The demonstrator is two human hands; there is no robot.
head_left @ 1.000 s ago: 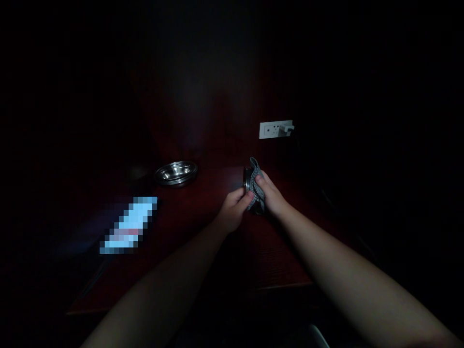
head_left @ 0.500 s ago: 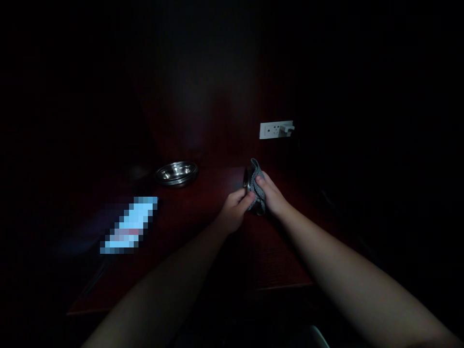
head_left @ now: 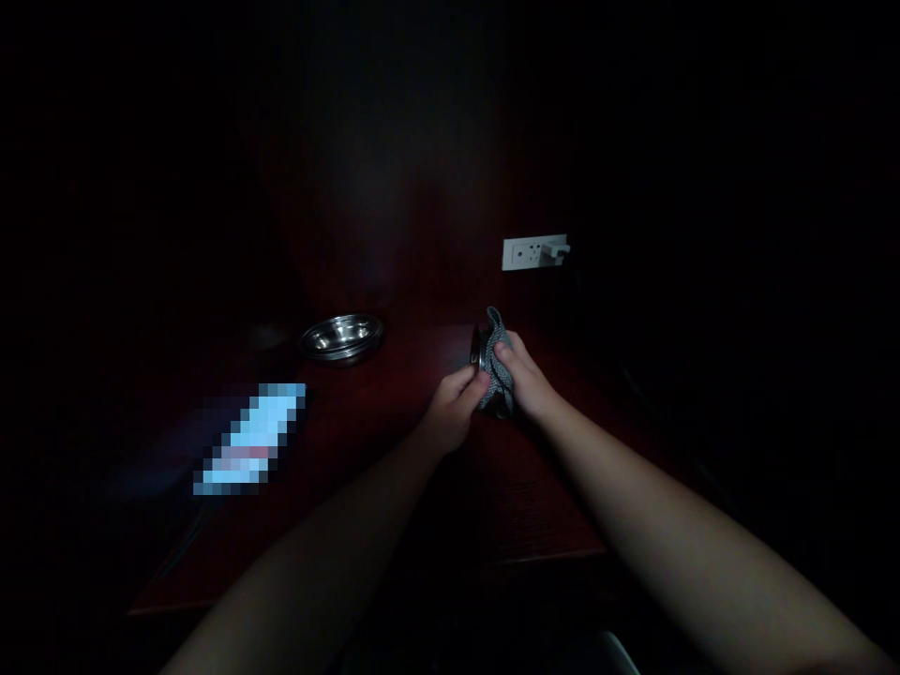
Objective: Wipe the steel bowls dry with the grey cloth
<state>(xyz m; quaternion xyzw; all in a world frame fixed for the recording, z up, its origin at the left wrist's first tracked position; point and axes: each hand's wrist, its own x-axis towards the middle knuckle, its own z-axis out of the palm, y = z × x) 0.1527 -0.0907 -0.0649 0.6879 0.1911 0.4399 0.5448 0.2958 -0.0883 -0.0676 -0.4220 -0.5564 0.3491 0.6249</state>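
While the left hand [head_left: 450, 410] grasps a metal piece [head_left: 480, 347], the right hand [head_left: 529, 377] clasps a cloth [head_left: 497, 361] against it, right of the bowls [head_left: 343, 336].

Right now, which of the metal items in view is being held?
The metal-rimmed item, held between the left hand and right hand with the grey cloth; the shiny dishware sits apart, upright on the red table.

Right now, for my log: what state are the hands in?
Left hand: closed, holding the shiny, round-rimmed metal vessel.
Right hand: closed, holding the grey woven fabric cloth against that vessel.
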